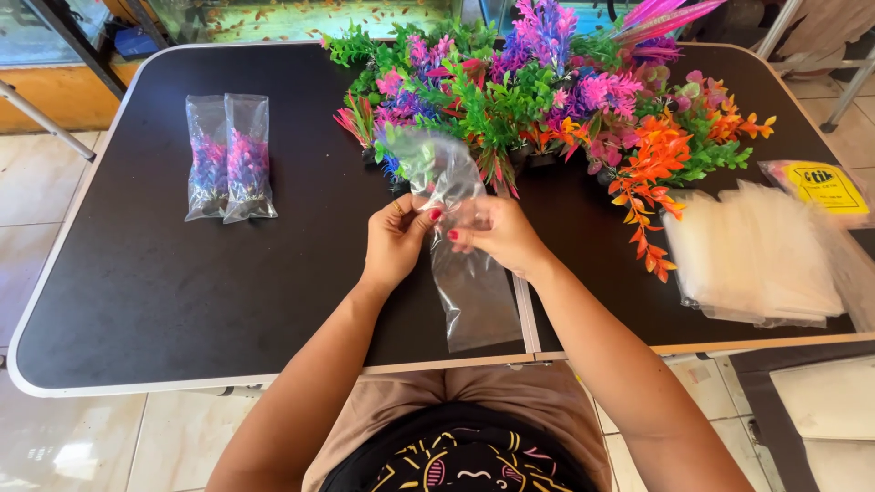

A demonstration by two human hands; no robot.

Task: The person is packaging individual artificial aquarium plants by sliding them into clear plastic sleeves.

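**Both hands pinching one clear bag, mouth end up**

Both hands meet over the middle of the counter (137, 273), fingers closed on the same clear plastic bag (474, 301). Left hand (394, 239) pinches the film from its side, right hand (497, 232) from the other, fingertips nearly touching. Bag's long axis runs away from me to toward me: upper end rises just beyond the hands, crumpled and puffed, lower end trails flat toward my body, near the counter's edge. I read it as empty; film too glary to be sure.

Pile of artificial plants (547, 100), green, pink, purple and orange, lies straight ahead of the hands, just past the bag's upper end. Both hands about equally near; the orange stems sit off to the right hand's side. Stack of empty clear bags (756, 255) sits right of the right hand, well apart. Two filled bags (228, 159) with purple-pink plants lie far left of the left hand.
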